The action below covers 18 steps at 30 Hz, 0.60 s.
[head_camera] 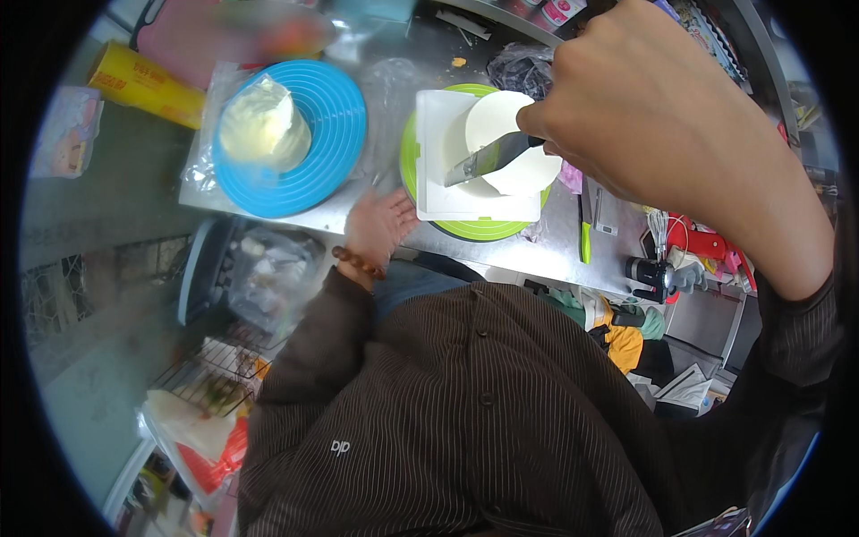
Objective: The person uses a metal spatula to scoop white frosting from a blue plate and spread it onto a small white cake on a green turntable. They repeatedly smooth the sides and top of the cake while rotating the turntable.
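My right hand (597,107) grips the dark handle of a metal icing spatula (486,161). Its blade slants down to the left over a smooth white-frosted cake (500,117), which my hand partly covers. Under the cake is a white square cake board (436,201), set on a green turntable (483,231). My left hand (379,225), with a wooden bead bracelet at the wrist, is held with its fingers extended beside the turntable's left edge; whether the fingertips touch it, I cannot tell. Further left, a blue turntable (329,148) bears a second cream-covered cake (265,127).
A green-handled knife (585,241) and a small scale (606,211) lie on the metal table (550,258) at right. An electric hand mixer (651,278) sits near the table's right end. Behind are crumpled dark plastic (520,67) and a yellow roll (147,87). A bagged bin (268,268) stands below left.
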Each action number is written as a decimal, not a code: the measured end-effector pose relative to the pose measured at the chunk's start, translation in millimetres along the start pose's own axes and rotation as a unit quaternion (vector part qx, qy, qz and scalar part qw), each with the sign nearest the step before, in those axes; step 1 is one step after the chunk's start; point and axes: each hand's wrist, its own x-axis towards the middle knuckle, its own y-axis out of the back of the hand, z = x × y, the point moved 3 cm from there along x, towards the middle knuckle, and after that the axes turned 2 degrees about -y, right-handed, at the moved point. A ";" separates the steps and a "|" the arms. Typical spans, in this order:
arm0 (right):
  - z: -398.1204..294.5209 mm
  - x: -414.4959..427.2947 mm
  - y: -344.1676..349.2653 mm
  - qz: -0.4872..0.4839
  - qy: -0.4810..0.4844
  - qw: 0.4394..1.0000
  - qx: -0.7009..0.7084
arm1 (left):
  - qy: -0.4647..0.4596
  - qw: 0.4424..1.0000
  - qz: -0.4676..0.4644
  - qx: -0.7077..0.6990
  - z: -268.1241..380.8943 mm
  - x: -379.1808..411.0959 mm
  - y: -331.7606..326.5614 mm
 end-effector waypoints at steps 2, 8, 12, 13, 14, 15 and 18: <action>-2.2 -4.8 -2.3 0.002 -0.010 1.000 -0.001 | -0.038 0.998 -0.016 -0.043 6.5 5.8 -1.9; -5.5 -7.9 -5.6 0.014 -0.015 1.000 -0.004 | 0.044 0.997 0.048 0.048 -15.4 2.8 15.7; -7.3 -11.8 -7.7 0.019 -0.018 1.000 -0.005 | 0.008 0.999 -0.004 -0.040 -4.1 9.3 8.7; -7.6 -12.3 -7.2 0.022 -0.017 1.000 -0.007 | -0.012 0.998 -0.016 -0.058 1.3 10.7 7.0; -7.9 -13.1 -7.2 0.024 -0.015 1.000 -0.010 | -0.037 0.997 -0.007 -0.066 2.7 9.7 6.6; -8.0 -12.9 -6.7 0.025 -0.012 1.000 -0.009 | -0.063 0.995 0.001 -0.073 4.4 7.7 2.9; -6.5 -12.6 -5.0 0.042 0.005 0.999 0.001 | -0.002 1.000 0.010 0.011 -10.4 5.0 31.3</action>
